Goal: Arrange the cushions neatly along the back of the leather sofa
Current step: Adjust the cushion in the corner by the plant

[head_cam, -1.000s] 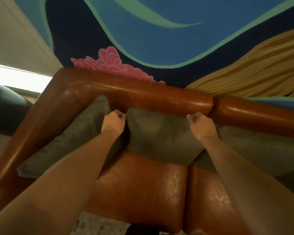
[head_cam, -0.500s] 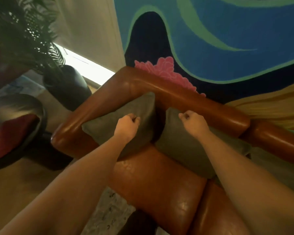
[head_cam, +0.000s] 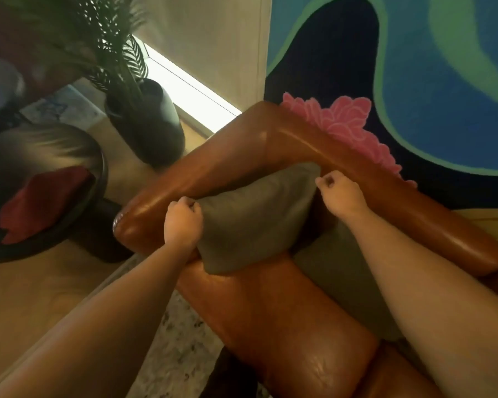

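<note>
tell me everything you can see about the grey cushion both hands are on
The grey cushion is a soft, square, matte fabric pad, olive-grey, standing tilted in the sofa's corner against the brown leather armrest. The left hand pinches one upper corner, the right hand the other. Its lower corner rests on the seat, beside a second grey cushion.

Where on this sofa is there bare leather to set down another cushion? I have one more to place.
Bare seat leather lies in front of the grey cushion, between the two forearms. The corner is crowded: the left hand and right hand grip that cushion against the armrest, and a second cushion fills the backrest side.
</note>
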